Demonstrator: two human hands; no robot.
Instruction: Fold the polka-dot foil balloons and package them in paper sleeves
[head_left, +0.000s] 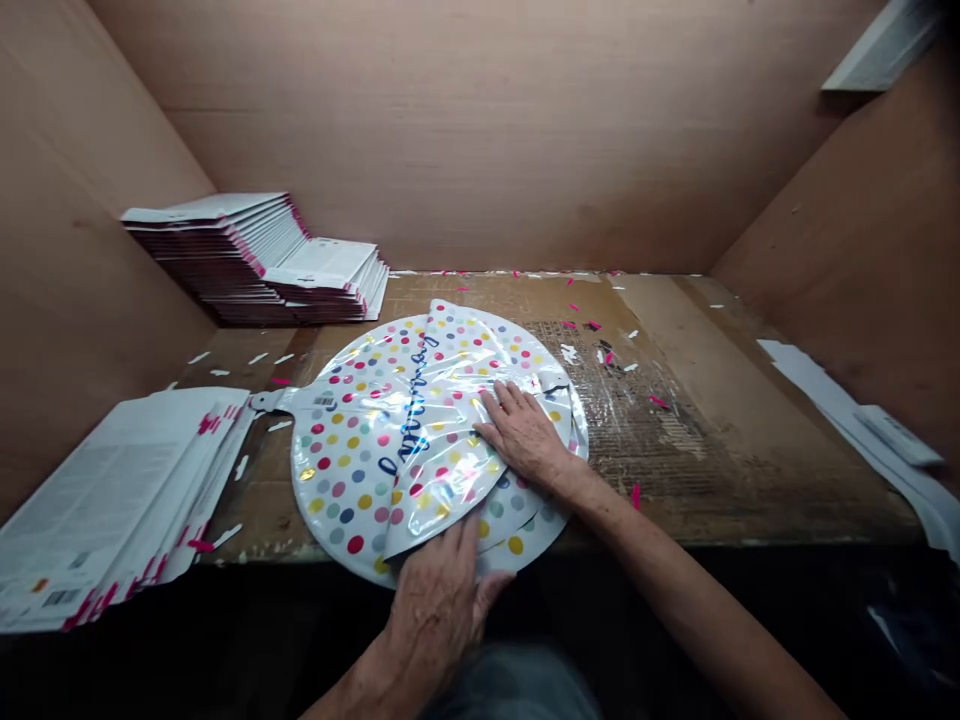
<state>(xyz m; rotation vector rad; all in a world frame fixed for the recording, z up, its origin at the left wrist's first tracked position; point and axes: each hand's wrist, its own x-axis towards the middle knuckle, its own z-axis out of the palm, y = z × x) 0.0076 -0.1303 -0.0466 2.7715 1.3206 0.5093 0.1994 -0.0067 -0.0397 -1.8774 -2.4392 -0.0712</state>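
Note:
A shiny white foil balloon with coloured dots lies flat at the front of the bench. Its right part is folded over toward the left, and blue lettering shows on the folded flap. My right hand rests on top of the flap near its right side, fingers spread and holding nothing. At the front edge my left hand has its fingertips under the flap's lower edge, so they are partly hidden; its thumb stands apart. More balloon layers show beneath, at the lower right.
A tall stack of white packets stands at the back left. More packets lie fanned at the front left. Pink and white scraps dot the cardboard surface. Paper strips lie right, and wooden walls enclose three sides.

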